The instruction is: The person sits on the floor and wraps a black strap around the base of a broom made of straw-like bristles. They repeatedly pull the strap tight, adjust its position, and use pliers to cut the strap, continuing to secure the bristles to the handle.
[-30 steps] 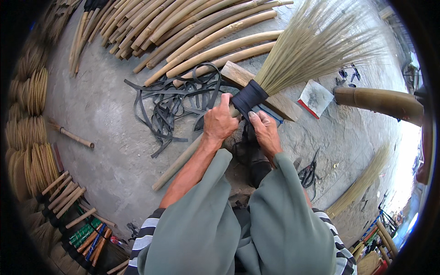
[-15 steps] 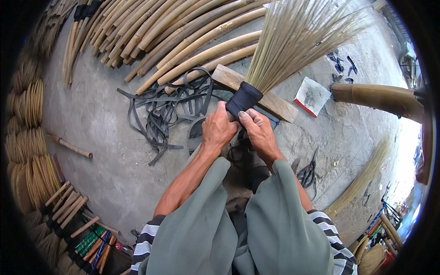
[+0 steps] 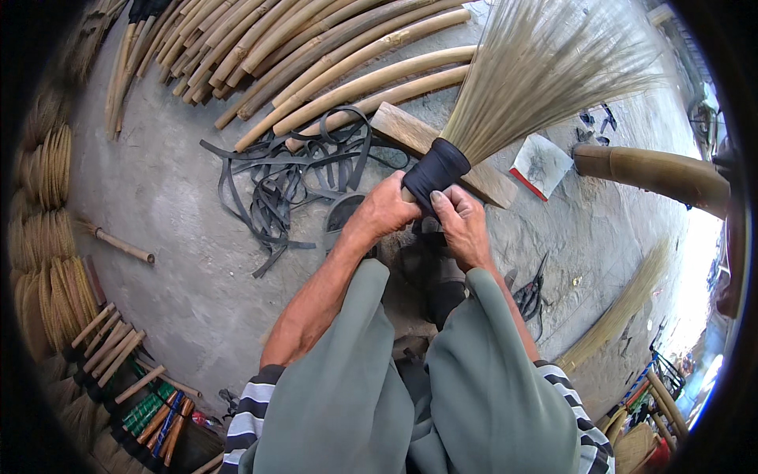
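Both hands clamp the broom (image 3: 505, 95) at its black-wrapped neck (image 3: 437, 170): left hand (image 3: 387, 209) just below the wrap, right hand (image 3: 462, 225) beside it. The bristles fan up and away (over a wooden block (image 3: 410, 130)), with black straps (image 3: 284, 178) lying left on the floor.

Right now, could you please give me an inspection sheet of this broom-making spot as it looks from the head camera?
Surface: bare grey concrete floor, dusty and stained.
Job's things: broom head of fanned straw, its neck bound in a black wrap, lying over a wooden block.
Clutter: loose black straps in a tangle; scissors; a flat white and red card.
Grippers: left hand and right hand both grip the black wrap.
Cables: nothing seen.
Surroundings: bamboo poles laid in rows; finished brooms stacked at left; a thick bamboo piece at right; a straw bundle on the floor.
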